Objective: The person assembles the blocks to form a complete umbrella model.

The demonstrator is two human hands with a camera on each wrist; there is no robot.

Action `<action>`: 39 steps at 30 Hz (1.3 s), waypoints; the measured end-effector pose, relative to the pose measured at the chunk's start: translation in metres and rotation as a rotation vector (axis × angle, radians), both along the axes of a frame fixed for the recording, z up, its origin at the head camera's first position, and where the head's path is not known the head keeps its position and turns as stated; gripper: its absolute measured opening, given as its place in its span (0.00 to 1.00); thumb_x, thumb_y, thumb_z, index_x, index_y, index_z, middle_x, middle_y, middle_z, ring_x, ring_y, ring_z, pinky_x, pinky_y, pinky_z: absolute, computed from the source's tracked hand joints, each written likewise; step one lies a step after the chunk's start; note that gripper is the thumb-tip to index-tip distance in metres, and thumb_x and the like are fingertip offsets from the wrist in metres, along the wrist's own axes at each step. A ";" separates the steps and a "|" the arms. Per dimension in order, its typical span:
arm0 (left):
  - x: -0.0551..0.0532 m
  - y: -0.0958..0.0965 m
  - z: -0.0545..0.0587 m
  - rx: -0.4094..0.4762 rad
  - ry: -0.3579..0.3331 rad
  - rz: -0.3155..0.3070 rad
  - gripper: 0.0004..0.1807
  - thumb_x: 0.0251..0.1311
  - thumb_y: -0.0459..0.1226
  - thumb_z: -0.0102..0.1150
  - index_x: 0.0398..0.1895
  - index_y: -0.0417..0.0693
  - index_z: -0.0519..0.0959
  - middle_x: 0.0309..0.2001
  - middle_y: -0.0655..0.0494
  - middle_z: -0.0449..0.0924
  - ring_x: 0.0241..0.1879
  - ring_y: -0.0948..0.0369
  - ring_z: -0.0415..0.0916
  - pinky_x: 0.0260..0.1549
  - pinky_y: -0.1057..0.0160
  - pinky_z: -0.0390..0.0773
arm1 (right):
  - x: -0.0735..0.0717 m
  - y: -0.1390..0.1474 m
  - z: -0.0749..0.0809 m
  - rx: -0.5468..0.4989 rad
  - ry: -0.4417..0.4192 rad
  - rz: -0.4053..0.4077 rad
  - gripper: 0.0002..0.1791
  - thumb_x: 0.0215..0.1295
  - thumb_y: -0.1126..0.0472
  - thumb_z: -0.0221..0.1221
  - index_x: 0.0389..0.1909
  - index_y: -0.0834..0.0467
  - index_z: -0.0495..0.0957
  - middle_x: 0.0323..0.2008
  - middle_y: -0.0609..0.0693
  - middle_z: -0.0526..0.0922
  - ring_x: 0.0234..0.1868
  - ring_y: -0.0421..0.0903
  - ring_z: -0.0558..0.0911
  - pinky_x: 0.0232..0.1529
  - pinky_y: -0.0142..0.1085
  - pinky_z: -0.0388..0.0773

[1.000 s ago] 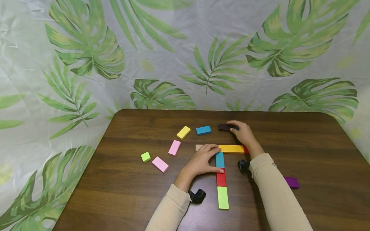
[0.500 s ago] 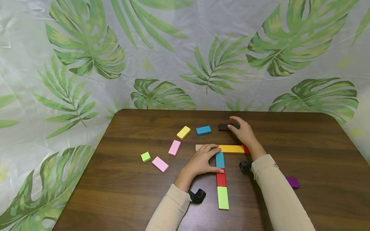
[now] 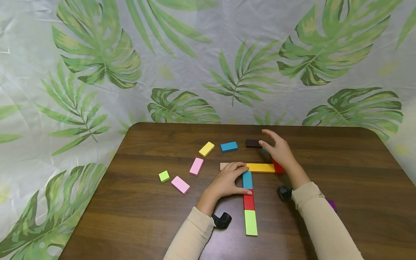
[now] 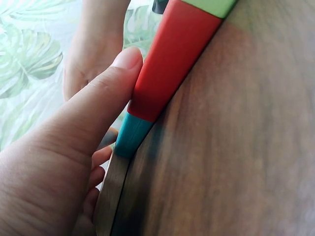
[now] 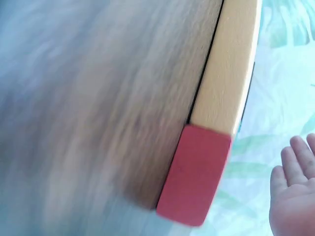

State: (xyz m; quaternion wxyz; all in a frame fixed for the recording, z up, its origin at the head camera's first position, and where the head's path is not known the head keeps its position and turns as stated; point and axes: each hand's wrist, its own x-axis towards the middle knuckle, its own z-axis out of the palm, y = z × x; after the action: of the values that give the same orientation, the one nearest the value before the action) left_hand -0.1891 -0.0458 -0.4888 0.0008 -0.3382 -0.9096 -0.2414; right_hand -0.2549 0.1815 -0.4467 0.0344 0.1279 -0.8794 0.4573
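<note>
Blocks [image 3: 248,203] laid flat in a T, midway between surface [image 3: 139,220] left and right edges, stem pointing to near edge. Stem from bar: teal block [image 3: 247,180], red block [image 3: 248,200], lime block [image 3: 251,223]. Bar: beige block [image 3: 223,166] partly hidden, orange block [image 3: 260,168], red end block [image 3: 278,167] toward right edge.

Left hand [image 3: 225,179] rests on T, thumb on red block, fingers at stem/bar joint, thumb and fingers well apart, no grip. Right hand [image 3: 280,151] wide open, holding nothing, near black block [image 3: 252,143] by far edge and half-hidden blue block [image 3: 265,149].

Left of those along far edge: blue piece [image 3: 229,146], yellow block [image 3: 206,149]. Toward left edge: two pink blocks [image 3: 180,185], small green block [image 3: 164,176]. Purple block [image 3: 332,206] mostly behind right sleeve [image 3: 325,220]. Leaf-print cloth [image 3: 182,68] beyond far edge.
</note>
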 end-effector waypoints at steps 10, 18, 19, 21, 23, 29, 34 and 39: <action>0.000 0.001 0.001 0.001 0.003 0.000 0.45 0.40 0.65 0.59 0.62 0.53 0.67 0.61 0.60 0.60 0.60 0.63 0.53 0.58 0.65 0.56 | 0.015 0.013 0.002 0.038 0.022 -0.004 0.35 0.58 0.46 0.57 0.65 0.51 0.59 0.64 0.56 0.59 0.64 0.57 0.56 0.56 0.57 0.56; 0.000 0.001 0.001 -0.002 -0.001 0.000 0.45 0.40 0.66 0.58 0.62 0.53 0.66 0.61 0.61 0.60 0.60 0.63 0.53 0.58 0.65 0.56 | 0.025 0.020 -0.003 0.069 0.048 -0.004 0.39 0.55 0.46 0.60 0.65 0.55 0.58 0.63 0.59 0.60 0.62 0.60 0.58 0.54 0.60 0.57; 0.000 0.001 0.001 -0.002 0.000 0.000 0.45 0.40 0.66 0.58 0.62 0.53 0.66 0.61 0.61 0.60 0.60 0.63 0.53 0.58 0.65 0.56 | 0.026 0.022 -0.004 0.074 0.045 -0.007 0.40 0.54 0.46 0.60 0.65 0.55 0.58 0.63 0.59 0.60 0.61 0.60 0.59 0.54 0.60 0.57; 0.000 0.001 0.001 -0.002 0.000 0.000 0.45 0.40 0.66 0.58 0.62 0.53 0.66 0.61 0.61 0.60 0.60 0.63 0.53 0.58 0.65 0.56 | 0.028 0.024 -0.006 0.089 0.036 -0.012 0.41 0.52 0.45 0.62 0.65 0.56 0.58 0.62 0.59 0.61 0.61 0.61 0.59 0.53 0.60 0.57; 0.000 0.001 0.001 -0.003 -0.001 0.001 0.46 0.40 0.66 0.57 0.62 0.53 0.66 0.61 0.61 0.60 0.60 0.63 0.53 0.58 0.65 0.57 | 0.030 0.026 -0.008 0.107 0.022 -0.010 0.43 0.51 0.45 0.63 0.65 0.56 0.58 0.62 0.60 0.61 0.61 0.62 0.59 0.53 0.61 0.57; 0.000 0.001 0.001 -0.011 -0.015 0.007 0.45 0.40 0.66 0.57 0.62 0.54 0.66 0.61 0.61 0.59 0.60 0.64 0.53 0.58 0.65 0.56 | 0.036 0.029 -0.013 0.157 -0.030 0.005 0.46 0.49 0.45 0.64 0.66 0.57 0.56 0.62 0.62 0.60 0.60 0.64 0.59 0.52 0.62 0.58; 0.001 0.001 0.003 -0.006 -0.013 0.004 0.45 0.41 0.65 0.58 0.62 0.53 0.66 0.61 0.61 0.59 0.60 0.64 0.53 0.58 0.65 0.56 | 0.038 0.033 -0.017 0.190 -0.059 0.029 0.46 0.49 0.45 0.64 0.65 0.58 0.56 0.61 0.63 0.61 0.60 0.64 0.59 0.53 0.61 0.57; 0.001 0.001 0.004 -0.010 -0.004 0.001 0.45 0.41 0.64 0.59 0.62 0.53 0.66 0.61 0.61 0.60 0.60 0.64 0.53 0.58 0.66 0.55 | 0.038 0.037 -0.021 0.224 -0.099 0.055 0.46 0.50 0.45 0.64 0.65 0.60 0.55 0.61 0.65 0.61 0.58 0.64 0.61 0.53 0.58 0.59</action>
State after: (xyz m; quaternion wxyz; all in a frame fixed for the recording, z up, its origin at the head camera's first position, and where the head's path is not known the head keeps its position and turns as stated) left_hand -0.1886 -0.0450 -0.4851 -0.0028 -0.3374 -0.9109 -0.2376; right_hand -0.2165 0.2181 -0.4674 -0.0362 0.1322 -0.9217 0.3628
